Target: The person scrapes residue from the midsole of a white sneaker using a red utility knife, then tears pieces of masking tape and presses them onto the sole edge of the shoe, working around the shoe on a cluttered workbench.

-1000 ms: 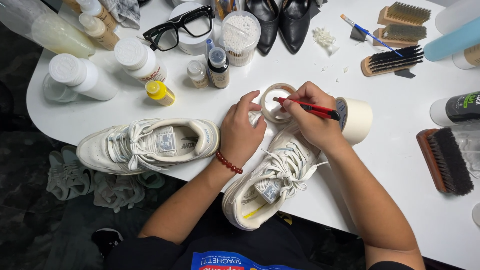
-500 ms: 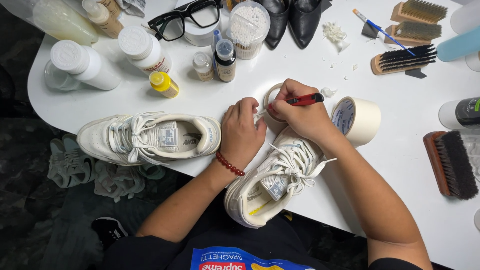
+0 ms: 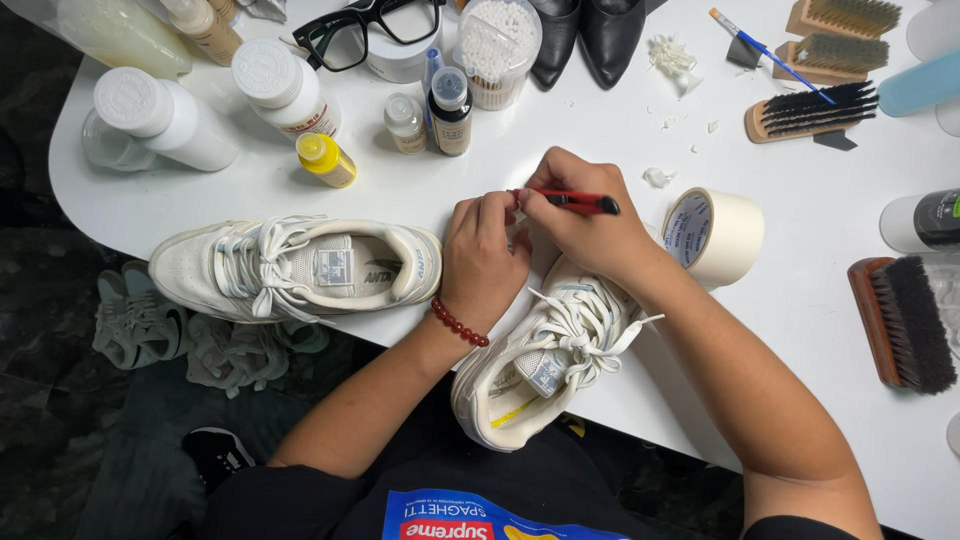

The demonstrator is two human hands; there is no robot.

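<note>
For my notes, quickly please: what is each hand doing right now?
Left hand: closed, fingers resting on the toe of the sneaker.
Right hand: closed, holding a red knife.

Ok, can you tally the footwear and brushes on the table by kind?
White sneakers: 2
Black dress shoes: 2
Scrub brushes: 4
Paintbrush: 1
Total: 9

Both hands side by side, left hand (image 3: 485,255) curled, right hand (image 3: 585,230) in closed grip
</note>
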